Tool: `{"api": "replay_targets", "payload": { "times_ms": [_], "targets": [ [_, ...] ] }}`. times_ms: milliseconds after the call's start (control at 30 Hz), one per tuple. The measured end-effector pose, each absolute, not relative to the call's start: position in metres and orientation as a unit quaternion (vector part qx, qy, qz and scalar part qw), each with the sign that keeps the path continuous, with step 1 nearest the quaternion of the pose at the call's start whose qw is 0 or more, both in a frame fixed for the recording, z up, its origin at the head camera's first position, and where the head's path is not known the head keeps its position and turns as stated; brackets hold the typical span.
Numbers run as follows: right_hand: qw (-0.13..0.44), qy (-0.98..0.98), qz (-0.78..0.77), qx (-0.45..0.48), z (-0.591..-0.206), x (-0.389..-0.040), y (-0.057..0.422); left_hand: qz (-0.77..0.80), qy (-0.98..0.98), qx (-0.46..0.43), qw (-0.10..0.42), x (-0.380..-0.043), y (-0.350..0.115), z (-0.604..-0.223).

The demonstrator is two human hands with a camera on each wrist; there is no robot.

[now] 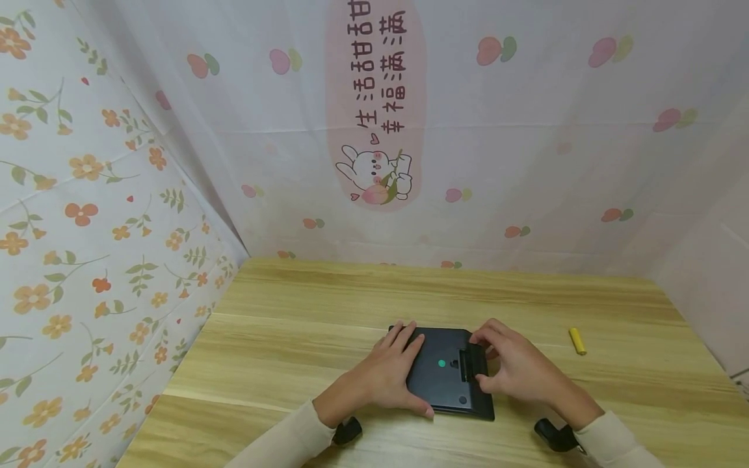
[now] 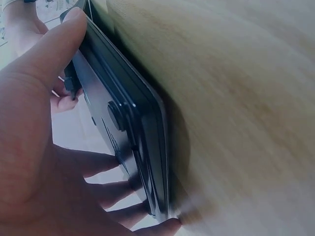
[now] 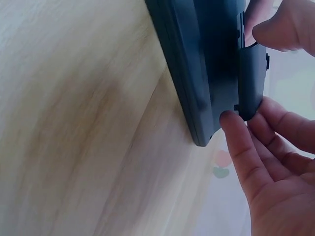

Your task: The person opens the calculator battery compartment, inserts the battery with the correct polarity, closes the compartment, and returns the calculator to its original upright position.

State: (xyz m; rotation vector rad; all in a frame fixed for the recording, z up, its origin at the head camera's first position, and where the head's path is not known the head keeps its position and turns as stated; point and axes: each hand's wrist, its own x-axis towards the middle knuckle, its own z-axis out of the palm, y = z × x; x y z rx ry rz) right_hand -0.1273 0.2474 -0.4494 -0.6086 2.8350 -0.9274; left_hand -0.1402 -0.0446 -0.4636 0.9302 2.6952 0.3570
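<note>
A flat black device (image 1: 427, 383), perhaps a calculator, lies with its back up on the table and has a green dot on it. My left hand (image 1: 389, 377) spans its left part, thumb at the near edge and fingers over the far side, holding it by the edges. With thumb and fingers, my right hand (image 1: 517, 364) pinches a small black battery cover (image 3: 252, 81) by its two ends. That cover stands tilted up at the battery compartment (image 1: 464, 365) near the device's right end. The compartment's inside is mostly hidden.
A yellow battery (image 1: 577, 341) lies on the wooden table (image 1: 304, 299) to the right of my right hand. Behind stands a printed cloth (image 1: 526, 162), and a flowered cloth (image 1: 117, 195) hangs at the left. Dark wrist mounts sit by both cuffs.
</note>
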Motion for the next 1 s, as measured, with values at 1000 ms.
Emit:
{"api": "replay_targets", "payload": {
  "times_ms": [1000],
  "targets": [
    [-0.004, 0.948, -0.242, -0.208, -0.463, -0.121, 0.291, 0.162, 0.925, 0.321, 0.123, -0.145, -0.065, -0.472]
  ]
}}
